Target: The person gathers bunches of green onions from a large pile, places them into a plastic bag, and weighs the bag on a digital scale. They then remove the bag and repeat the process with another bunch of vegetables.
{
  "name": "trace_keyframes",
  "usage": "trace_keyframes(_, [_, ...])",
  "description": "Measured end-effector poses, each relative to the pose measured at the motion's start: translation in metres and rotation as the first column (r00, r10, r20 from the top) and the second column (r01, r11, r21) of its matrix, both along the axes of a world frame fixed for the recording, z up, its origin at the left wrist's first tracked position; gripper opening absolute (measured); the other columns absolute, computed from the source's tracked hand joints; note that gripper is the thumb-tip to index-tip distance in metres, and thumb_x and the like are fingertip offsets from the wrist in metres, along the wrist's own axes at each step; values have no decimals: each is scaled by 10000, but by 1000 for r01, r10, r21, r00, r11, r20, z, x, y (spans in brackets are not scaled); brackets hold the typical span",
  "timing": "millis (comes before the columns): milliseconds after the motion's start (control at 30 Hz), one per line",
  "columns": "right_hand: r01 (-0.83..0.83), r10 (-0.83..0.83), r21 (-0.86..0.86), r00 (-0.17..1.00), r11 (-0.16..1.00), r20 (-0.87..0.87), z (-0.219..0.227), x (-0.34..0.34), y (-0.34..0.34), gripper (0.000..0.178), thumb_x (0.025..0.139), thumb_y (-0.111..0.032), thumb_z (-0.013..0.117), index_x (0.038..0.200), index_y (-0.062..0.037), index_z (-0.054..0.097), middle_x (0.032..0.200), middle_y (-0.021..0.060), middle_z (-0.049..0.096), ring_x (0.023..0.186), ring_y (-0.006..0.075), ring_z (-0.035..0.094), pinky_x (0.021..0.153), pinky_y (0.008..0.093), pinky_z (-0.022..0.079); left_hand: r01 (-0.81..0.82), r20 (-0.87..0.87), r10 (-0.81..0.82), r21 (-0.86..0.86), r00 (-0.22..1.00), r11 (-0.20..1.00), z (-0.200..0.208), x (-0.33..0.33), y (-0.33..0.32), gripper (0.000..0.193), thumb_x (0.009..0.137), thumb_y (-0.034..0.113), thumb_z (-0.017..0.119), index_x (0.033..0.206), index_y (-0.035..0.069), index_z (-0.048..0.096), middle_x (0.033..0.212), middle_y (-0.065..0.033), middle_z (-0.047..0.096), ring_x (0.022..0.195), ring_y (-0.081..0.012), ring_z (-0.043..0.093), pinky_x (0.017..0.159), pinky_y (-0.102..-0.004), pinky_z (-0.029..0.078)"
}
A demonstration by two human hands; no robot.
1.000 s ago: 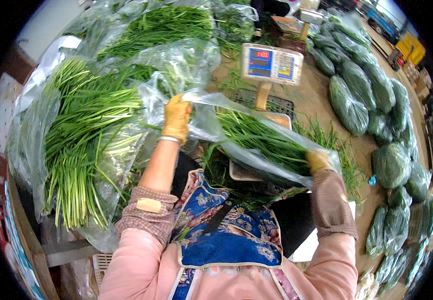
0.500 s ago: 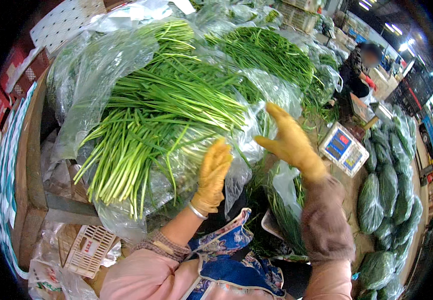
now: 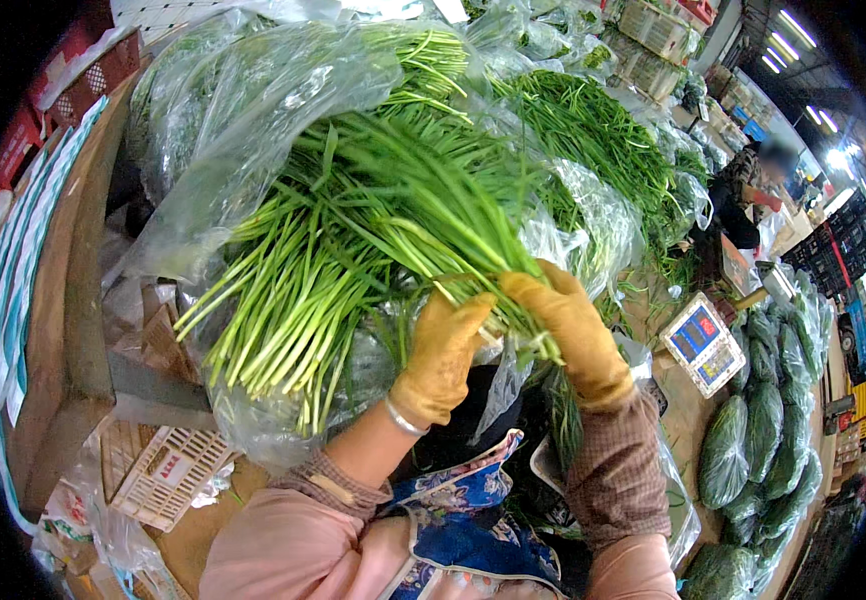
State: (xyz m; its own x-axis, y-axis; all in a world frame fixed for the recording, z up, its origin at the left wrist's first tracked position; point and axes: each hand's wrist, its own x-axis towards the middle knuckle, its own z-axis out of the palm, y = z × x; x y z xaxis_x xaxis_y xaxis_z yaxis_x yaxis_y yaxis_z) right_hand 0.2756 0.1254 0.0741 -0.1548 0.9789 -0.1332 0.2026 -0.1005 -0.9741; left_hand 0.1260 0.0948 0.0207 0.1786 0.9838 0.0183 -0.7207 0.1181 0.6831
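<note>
A large heap of garlic chives [image 3: 288, 300] lies on clear plastic in front of me, pale stem ends toward me. My left hand [image 3: 440, 358], in a yellow glove, is closed on the stem ends of a chive bunch [image 3: 453, 215]. My right hand [image 3: 575, 340], gloved alike, grips the same bunch from the right, the two hands almost touching. The bunch's leaves stretch up and left over the heap, blurred by motion. Clear plastic film [image 3: 283, 110] covers the heap's left side.
A wooden ledge [image 3: 68, 300] runs along the left, with a white plastic basket [image 3: 171, 475] below it. To the right stand a digital scale [image 3: 703, 345] and several bagged bundles of greens [image 3: 725, 455]. Another person [image 3: 743, 195] works at the far right.
Both hands were open and apart; now they have come together and closed on the chives' stem ends. The bunch has shifted and its leaves are raised. The view has turned slightly.
</note>
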Motion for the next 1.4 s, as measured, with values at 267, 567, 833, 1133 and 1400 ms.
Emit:
trace_keyframes(267, [-28, 9, 46, 929, 999, 371, -42, -2, -18, 814, 771, -501, 666, 1262, 99, 418, 1161, 268, 562, 1110, 348, 533, 939, 362, 406, 14, 20, -11, -195, 1000, 981, -46, -53, -60, 309, 901, 206, 562, 1167, 62, 505, 1081, -85, 598, 993, -216, 605, 815, -374, 531])
trace_keyframes(567, [-399, -234, 602, 665, 692, 710, -6, -53, -54, 359, 800, -224, 660, 1126, -97, 578, 814, 131, 640, 694, 323, 627, 610, 400, 496, -2, 3, 2, -182, 1000, 983, -36, -67, -74, 339, 886, 269, 591, 1125, 33, 542, 1027, -85, 619, 959, -234, 614, 853, -380, 507])
trace_keyframes(833, [136, -129, 205, 991, 969, -48, 32, -43, -62, 228, 884, -272, 581, 825, -53, 601, 634, 47, 609, 523, 130, 538, 464, 267, 400, 1, 87, 17, -205, 996, 979, -46, -74, -77, 367, 912, 300, 540, 1149, 18, 540, 1010, -129, 627, 946, -282, 624, 854, -421, 510])
trace_keyframes(1133, [-460, 112, 681, 864, 569, 491, -12, -61, -96, 288, 788, -125, 636, 1055, -25, 597, 856, 138, 638, 761, 269, 626, 671, 323, 506, 665, 774, -474, 93, 420, 741, -38, -56, -49, 587, 928, 513, 408, 1162, -12, 526, 1083, -177, 614, 943, -293, 622, 827, -384, 519])
trace_keyframes(1400, [-592, 352, 560, 801, 579, 484, -4, -15, -177, 254, 799, -192, 640, 1024, -74, 621, 773, 78, 617, 678, 273, 606, 575, 356, 498, 206, -110, -221, -139, 969, 969, -36, -50, -44, 326, 905, 306, 557, 903, -15, 613, 891, -121, 625, 866, -213, 643, 759, -303, 547])
